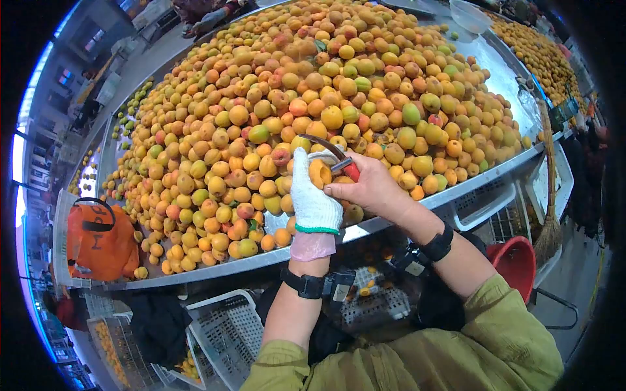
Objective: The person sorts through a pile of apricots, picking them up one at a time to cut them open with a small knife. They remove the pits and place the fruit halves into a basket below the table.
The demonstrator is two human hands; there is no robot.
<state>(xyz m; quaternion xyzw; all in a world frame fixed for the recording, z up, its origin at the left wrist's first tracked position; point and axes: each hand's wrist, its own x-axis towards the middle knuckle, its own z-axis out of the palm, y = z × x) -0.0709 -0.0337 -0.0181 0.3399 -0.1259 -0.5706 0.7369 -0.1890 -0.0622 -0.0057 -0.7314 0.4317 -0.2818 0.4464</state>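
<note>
My left hand point(316, 199), in a white knit glove with a green cuff edge, is closed around a cut apricot point(320, 173) whose hollow inner face shows. My right hand point(373, 186), bare, grips the red handle of a small curved knife point(324, 143). The knife's dark blade arches over the gloved fingers, and a metal collar joins it to the handle beside the apricot. My right thumb lies close to the fruit; whether it touches cannot be made out. Both hands are above the near edge of a large heap of apricots point(274, 111), yellow, orange and some green.
The heap lies on a metal table point(375, 225) with a raised rim. An orange bag point(101, 241) stands at the left. Below are a white plastic crate point(225, 329) and, to the right, a red bucket point(515, 264) and a broom point(549, 238). Another person's arm point(212, 16) shows at the far side.
</note>
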